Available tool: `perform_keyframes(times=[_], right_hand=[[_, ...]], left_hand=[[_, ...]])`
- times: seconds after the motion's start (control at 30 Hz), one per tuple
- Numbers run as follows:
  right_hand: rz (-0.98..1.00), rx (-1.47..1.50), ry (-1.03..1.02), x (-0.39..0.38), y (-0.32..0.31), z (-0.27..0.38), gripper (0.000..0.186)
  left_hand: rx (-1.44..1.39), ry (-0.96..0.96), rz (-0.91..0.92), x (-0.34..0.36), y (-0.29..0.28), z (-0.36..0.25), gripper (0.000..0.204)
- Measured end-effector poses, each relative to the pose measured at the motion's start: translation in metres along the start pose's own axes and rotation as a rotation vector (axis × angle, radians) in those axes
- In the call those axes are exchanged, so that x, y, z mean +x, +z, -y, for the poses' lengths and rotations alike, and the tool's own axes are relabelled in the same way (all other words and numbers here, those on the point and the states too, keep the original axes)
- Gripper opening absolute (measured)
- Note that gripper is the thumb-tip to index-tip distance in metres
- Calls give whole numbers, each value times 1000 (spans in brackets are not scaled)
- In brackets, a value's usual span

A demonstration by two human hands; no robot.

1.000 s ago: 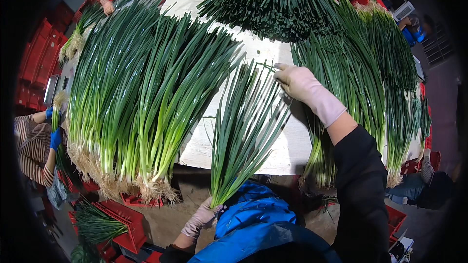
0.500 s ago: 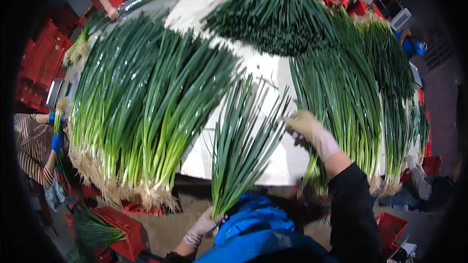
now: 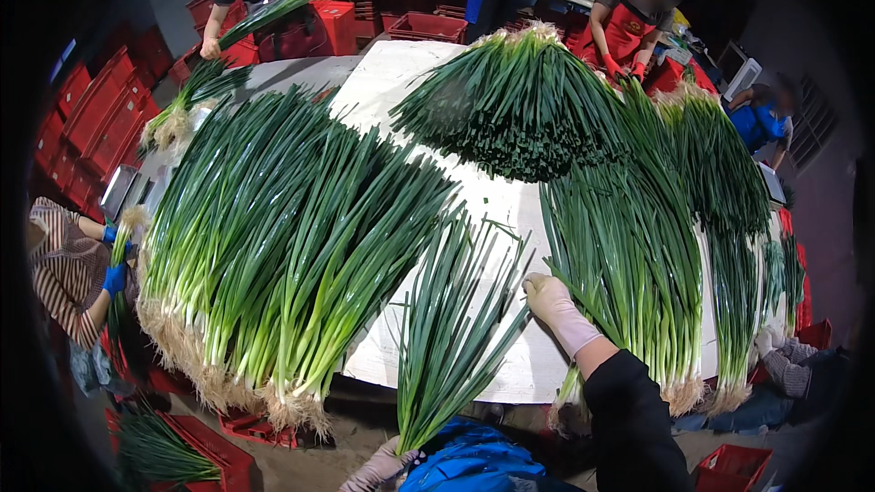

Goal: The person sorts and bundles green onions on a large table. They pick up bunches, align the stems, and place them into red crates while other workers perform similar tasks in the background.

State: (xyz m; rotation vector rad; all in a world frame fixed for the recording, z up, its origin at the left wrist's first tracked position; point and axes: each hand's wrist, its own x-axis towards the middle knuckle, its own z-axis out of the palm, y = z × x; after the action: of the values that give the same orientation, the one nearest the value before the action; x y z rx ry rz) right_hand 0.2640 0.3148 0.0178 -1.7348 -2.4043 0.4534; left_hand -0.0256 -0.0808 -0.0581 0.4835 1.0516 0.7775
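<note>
My left hand, in a pale glove, is closed around the lower end of a loose bunch of green onions. The bunch fans upward from my blue apron over the near edge of the table. My gloved right hand is closed at the right side of the bunch, its fingers pinched on the tip of an outlying leaf. Below my left hand, the roots of the bunch are out of sight. A large pile of green onions lies to the left, and another pile is just right of my right hand.
The white tabletop shows between the piles. At its far side lies a heap of green onions. Several other people work around the table. Red crates stand on the floor at lower left and lower right.
The view has tilted upward, so the table sits lower in the picture and more of the far people shows. Both hands still stay at the bunch.
</note>
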Motion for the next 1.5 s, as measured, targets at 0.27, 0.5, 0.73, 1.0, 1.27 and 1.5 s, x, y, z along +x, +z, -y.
perform_keyframes(times=[0.27,0.5,0.73,1.0,1.27,1.5], right_hand=[[156,-112,9,4,-77,-5,22],[424,863,281,-32,-128,100,21],[724,810,177,-15,-68,181,58],[770,496,38,27,33,218,28],[271,-134,-428,16,-17,190,18],[1376,685,-60,-68,-46,115,53]], left_hand=[[-44,-137,-168,-3,20,-24,20],[178,31,-238,-10,21,0,23],[182,9,-224,-10,24,-12,27],[167,43,-208,-6,22,-6,26],[60,18,-164,-7,18,-7,29],[66,27,-169,-18,26,-23,30]])
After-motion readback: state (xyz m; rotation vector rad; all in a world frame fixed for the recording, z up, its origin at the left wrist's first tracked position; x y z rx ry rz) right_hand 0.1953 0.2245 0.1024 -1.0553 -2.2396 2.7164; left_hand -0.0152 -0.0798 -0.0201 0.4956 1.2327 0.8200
